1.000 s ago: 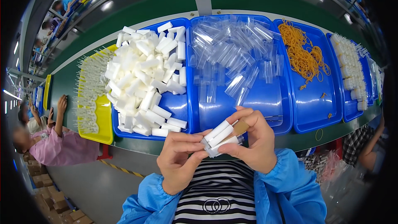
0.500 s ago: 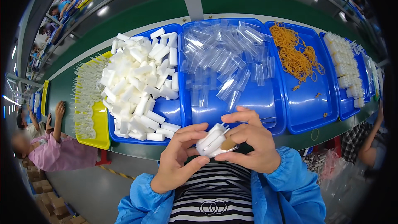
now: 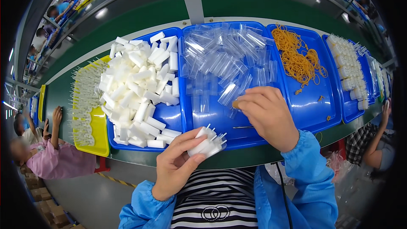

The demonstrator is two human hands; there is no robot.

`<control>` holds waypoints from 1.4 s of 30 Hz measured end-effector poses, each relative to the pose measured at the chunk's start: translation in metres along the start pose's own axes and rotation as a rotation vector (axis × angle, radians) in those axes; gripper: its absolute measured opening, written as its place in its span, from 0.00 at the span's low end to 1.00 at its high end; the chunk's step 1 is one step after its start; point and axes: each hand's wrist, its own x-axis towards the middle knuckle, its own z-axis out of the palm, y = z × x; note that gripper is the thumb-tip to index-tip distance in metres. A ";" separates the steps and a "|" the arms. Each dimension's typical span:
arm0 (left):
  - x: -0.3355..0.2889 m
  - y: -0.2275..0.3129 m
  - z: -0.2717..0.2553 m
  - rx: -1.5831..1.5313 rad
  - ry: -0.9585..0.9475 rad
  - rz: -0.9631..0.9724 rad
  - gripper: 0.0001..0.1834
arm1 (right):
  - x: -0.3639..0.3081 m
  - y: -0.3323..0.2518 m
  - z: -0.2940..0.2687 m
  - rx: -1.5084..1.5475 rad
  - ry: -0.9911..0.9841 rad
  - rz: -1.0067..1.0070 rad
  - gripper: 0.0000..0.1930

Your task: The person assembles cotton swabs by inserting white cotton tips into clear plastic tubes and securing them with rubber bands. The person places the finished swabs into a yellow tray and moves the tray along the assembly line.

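Note:
My left hand [image 3: 180, 161] is closed round a bundle of white plastic pieces [image 3: 207, 145], held just in front of the trays. Thin white pins stick out of the bundle's top, and clear plastic shows around its side. Over the middle blue tray [image 3: 214, 123], my right hand [image 3: 267, 112] has its fingers pinched together at a clear plastic sleeve [image 3: 233, 113] at the near end of the pile. A tan covering [image 3: 235, 104] shows at one of its fingertips; the thumb is hidden. Many more clear sleeves [image 3: 229, 55] lie loose in that tray.
White foam-like blocks [image 3: 140, 85] heap in the left blue tray. Farther left, a yellow tray [image 3: 99, 133] holds white pinned pieces [image 3: 87, 97]. Orange rubber bands [image 3: 296, 57] lie in the right tray. A thin metal tool [image 3: 242, 127] rests beneath my right hand. Co-workers sit at both sides.
My right hand has left the bundle and moved forward and right to the clear sleeves. My left hand keeps the bundle, now slightly farther left.

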 end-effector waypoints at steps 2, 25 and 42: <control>0.001 -0.001 0.001 -0.019 0.025 -0.012 0.18 | 0.000 -0.002 -0.002 -0.076 -0.055 -0.041 0.12; -0.007 -0.002 0.002 0.115 0.190 0.032 0.16 | 0.030 -0.036 0.017 0.055 -0.239 0.198 0.14; -0.005 -0.009 0.010 0.000 0.253 0.054 0.14 | 0.002 -0.073 0.016 1.059 0.100 0.499 0.21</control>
